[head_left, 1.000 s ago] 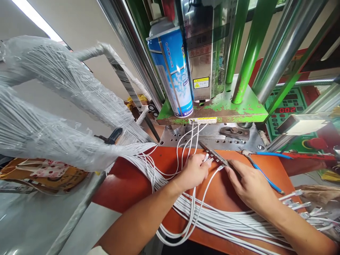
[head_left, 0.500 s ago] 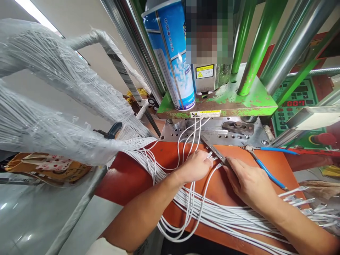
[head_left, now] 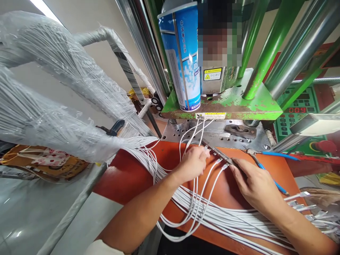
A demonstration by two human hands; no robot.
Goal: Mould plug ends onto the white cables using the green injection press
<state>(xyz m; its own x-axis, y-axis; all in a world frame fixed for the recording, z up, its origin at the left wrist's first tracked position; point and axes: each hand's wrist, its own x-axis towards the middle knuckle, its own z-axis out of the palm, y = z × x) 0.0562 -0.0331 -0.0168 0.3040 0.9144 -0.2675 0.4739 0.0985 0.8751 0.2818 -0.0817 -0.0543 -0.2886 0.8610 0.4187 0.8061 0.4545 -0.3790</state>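
Observation:
A dark metal bar with slots point(head_left: 221, 154) is tilted above the orange tabletop, its near end pinched between the thumb and fingers of my right hand point(head_left: 253, 179). White cables point(head_left: 211, 173) with plugs at their ends sit along the bar's slots, two of them plainly visible near my right hand. My left hand point(head_left: 191, 163) is closed at the bar's farther part, its thumb and fingertips pinching a white cable plug point(head_left: 206, 148). The fingers partly cover that plug, so how deep it sits in the slot cannot be seen.
A green press point(head_left: 223, 104) stands ahead, with cables running under its plate and a blue spray can point(head_left: 186, 71) on it. Blue-handled pliers point(head_left: 261, 164) lie right of my hands. A cable bundle point(head_left: 212, 209) crosses the orange table point(head_left: 124, 177). Plastic-wrapped cables point(head_left: 66, 120) hang at left.
My left hand has moved from the bar's middle toward its far end. Another cable plug now shows in the slots near my right hand. The red display changed from 007 to 009.

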